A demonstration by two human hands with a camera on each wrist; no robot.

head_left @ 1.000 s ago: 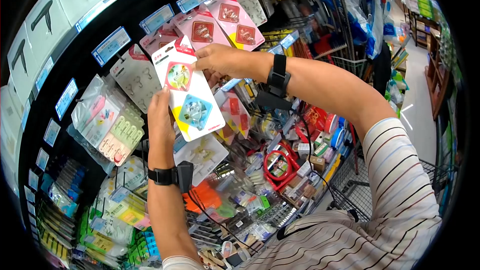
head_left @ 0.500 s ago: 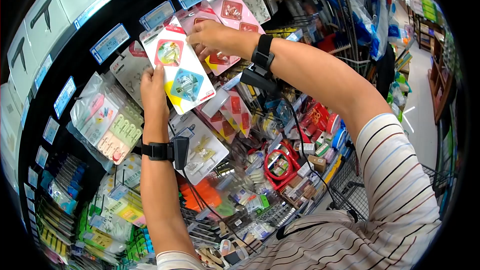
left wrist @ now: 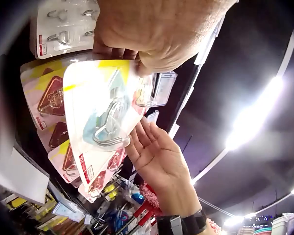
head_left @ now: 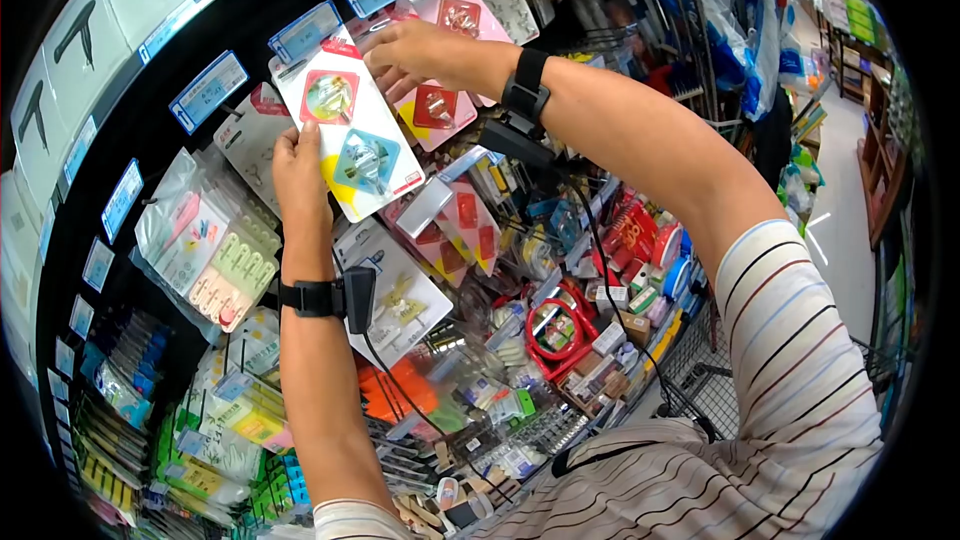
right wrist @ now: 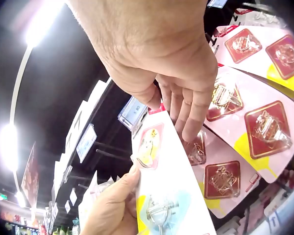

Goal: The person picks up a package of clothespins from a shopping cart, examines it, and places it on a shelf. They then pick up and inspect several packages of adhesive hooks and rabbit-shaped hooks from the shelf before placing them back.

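Left hand [head_left: 301, 172] pinches hook card [head_left: 347, 127]; right hand [head_left: 422, 52] (fingers extended) alongside.

The hook pack [head_left: 347, 123] looks like smooth, glossy card with shiny clear-plastic blisters [head_left: 366, 162]; the sleeve [head_left: 795, 330], matt cloth.

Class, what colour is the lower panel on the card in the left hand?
The lower panel is light blue, shown best in the head view.

A hook blister card [head_left: 347, 123] sits between left hand [head_left: 299, 166] and right hand [head_left: 425, 55], before hanging hook packs [head_left: 437, 112].
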